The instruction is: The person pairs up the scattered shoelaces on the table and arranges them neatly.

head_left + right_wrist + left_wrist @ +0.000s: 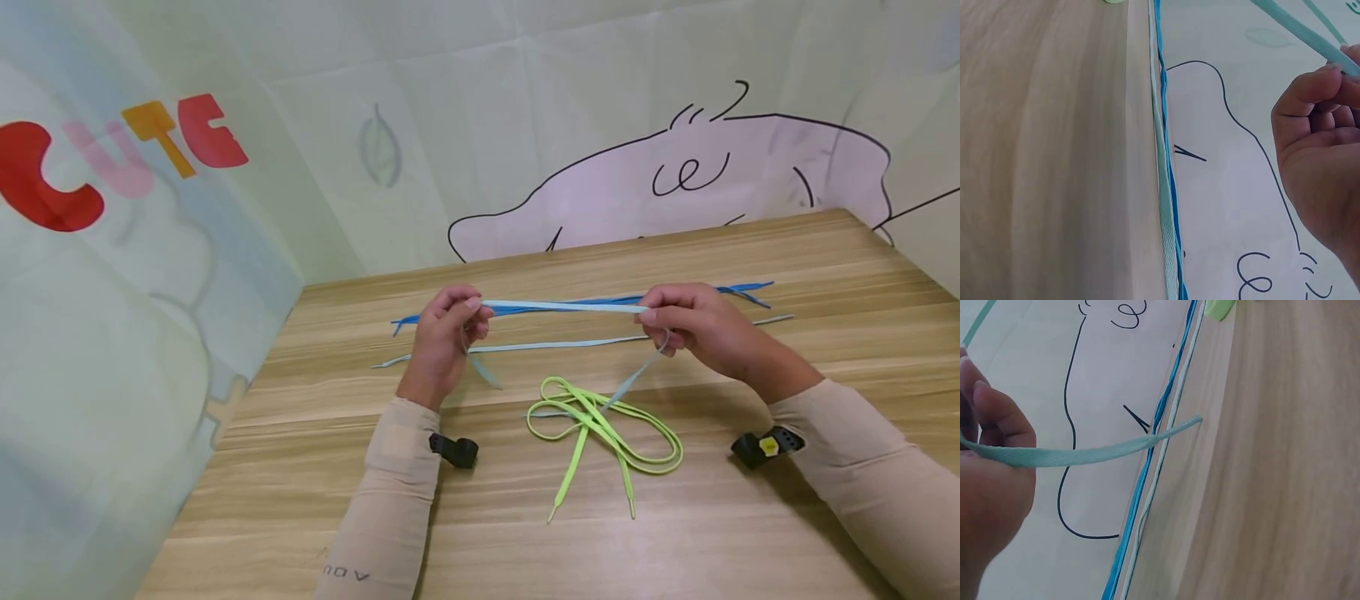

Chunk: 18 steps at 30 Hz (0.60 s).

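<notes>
Loosely looped, a neon-green shoelace (pixel 597 422) is found nearest, on a wood-grain tabletop (pixel 300 500). Beyond and above it, a pale-blue shoelace (pixel 562 306) is stretched nearly straight, pinched between thumb and fingers by the left hand (pixel 444 340) and likewise by the right hand (pixel 697 329); its right-side tail is trailed down to the neon-green shoelace. Past that landmark, a second pale-blue shoelace (pixel 558 344) is laid lengthwise, then blue shoelace strands (pixel 742 288); farthest, a cartoon-printed backdrop (pixel 615 187) is noted.
</notes>
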Each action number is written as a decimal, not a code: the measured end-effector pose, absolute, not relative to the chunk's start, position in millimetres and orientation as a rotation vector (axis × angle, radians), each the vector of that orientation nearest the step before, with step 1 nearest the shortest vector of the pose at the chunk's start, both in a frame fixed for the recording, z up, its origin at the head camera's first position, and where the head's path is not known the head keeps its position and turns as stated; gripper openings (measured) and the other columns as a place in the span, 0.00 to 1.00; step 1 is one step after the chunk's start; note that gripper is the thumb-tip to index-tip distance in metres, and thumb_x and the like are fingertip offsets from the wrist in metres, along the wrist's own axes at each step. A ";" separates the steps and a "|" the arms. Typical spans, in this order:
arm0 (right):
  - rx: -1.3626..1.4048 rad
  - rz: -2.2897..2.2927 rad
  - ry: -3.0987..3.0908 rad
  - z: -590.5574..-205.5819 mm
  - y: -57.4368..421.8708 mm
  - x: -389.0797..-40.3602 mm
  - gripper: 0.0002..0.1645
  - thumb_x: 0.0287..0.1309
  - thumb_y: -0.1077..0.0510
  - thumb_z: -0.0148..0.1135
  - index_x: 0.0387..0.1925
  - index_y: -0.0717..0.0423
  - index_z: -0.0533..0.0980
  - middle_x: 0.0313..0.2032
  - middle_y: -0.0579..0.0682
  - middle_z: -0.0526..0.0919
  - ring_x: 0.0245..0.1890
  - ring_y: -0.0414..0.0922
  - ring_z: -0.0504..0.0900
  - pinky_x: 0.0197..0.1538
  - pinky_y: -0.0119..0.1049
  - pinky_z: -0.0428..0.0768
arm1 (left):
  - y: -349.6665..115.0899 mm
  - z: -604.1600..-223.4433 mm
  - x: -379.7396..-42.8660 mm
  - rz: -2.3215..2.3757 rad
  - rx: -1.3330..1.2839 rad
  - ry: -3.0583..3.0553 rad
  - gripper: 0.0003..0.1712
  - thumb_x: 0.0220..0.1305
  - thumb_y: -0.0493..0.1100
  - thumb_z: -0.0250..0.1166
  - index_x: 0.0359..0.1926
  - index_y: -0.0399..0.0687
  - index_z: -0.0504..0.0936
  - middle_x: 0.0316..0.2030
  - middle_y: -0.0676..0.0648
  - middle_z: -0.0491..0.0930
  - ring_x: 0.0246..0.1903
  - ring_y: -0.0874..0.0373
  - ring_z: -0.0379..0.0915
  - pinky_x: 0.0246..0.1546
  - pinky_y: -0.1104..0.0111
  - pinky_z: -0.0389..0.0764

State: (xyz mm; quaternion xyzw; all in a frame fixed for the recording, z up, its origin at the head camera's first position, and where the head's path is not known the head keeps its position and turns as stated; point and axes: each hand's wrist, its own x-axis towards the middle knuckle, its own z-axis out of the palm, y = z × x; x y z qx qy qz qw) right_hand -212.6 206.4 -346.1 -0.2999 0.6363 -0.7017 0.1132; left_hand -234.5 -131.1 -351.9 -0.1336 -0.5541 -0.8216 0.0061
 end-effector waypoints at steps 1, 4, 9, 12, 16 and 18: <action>-0.883 -2.063 1.857 -346.3 207.0 -212.8 0.14 0.71 0.69 0.49 0.33 0.58 0.79 0.22 0.48 0.73 0.20 0.48 0.60 0.26 0.36 0.69 | -131.5 -352.1 -235.1 -2.591 -0.400 -1.705 0.09 0.70 0.32 0.56 0.37 0.49 0.80 0.26 0.50 0.83 0.26 0.61 0.76 0.31 0.71 0.75; -0.890 -2.075 1.860 -346.4 209.0 -213.0 0.15 0.71 0.70 0.48 0.33 0.58 0.79 0.21 0.48 0.72 0.19 0.48 0.59 0.25 0.36 0.69 | -132.3 -352.1 -236.3 -2.634 -0.368 -1.633 0.09 0.70 0.32 0.56 0.36 0.48 0.80 0.25 0.50 0.82 0.26 0.61 0.76 0.30 0.73 0.75; -0.942 -2.083 1.903 -345.3 211.7 -212.8 0.15 0.72 0.68 0.46 0.31 0.62 0.77 0.19 0.50 0.70 0.18 0.50 0.58 0.24 0.37 0.68 | -133.1 -352.3 -237.3 -2.655 -0.369 -1.597 0.09 0.70 0.32 0.56 0.36 0.48 0.80 0.24 0.50 0.82 0.27 0.61 0.77 0.29 0.73 0.76; -1.007 -2.069 1.887 -345.1 213.0 -214.1 0.16 0.73 0.68 0.44 0.29 0.64 0.74 0.18 0.51 0.68 0.18 0.51 0.58 0.22 0.39 0.66 | -134.5 -352.8 -237.9 -2.660 -0.357 -1.585 0.10 0.70 0.31 0.55 0.36 0.48 0.80 0.24 0.50 0.81 0.26 0.61 0.76 0.29 0.73 0.76; -1.093 -2.068 1.804 -345.4 215.6 -216.4 0.17 0.72 0.70 0.41 0.27 0.65 0.72 0.17 0.52 0.66 0.17 0.51 0.58 0.23 0.41 0.65 | -138.6 -353.4 -238.8 -2.676 -0.308 -1.525 0.10 0.71 0.31 0.53 0.36 0.47 0.78 0.24 0.50 0.79 0.26 0.62 0.75 0.29 0.73 0.75; -1.126 -2.082 1.768 -345.2 216.7 -216.7 0.15 0.70 0.72 0.41 0.30 0.66 0.73 0.18 0.53 0.64 0.18 0.51 0.58 0.23 0.42 0.65 | -141.4 -353.7 -239.5 -2.689 -0.280 -1.482 0.10 0.71 0.31 0.52 0.37 0.46 0.78 0.24 0.50 0.78 0.26 0.62 0.74 0.28 0.73 0.75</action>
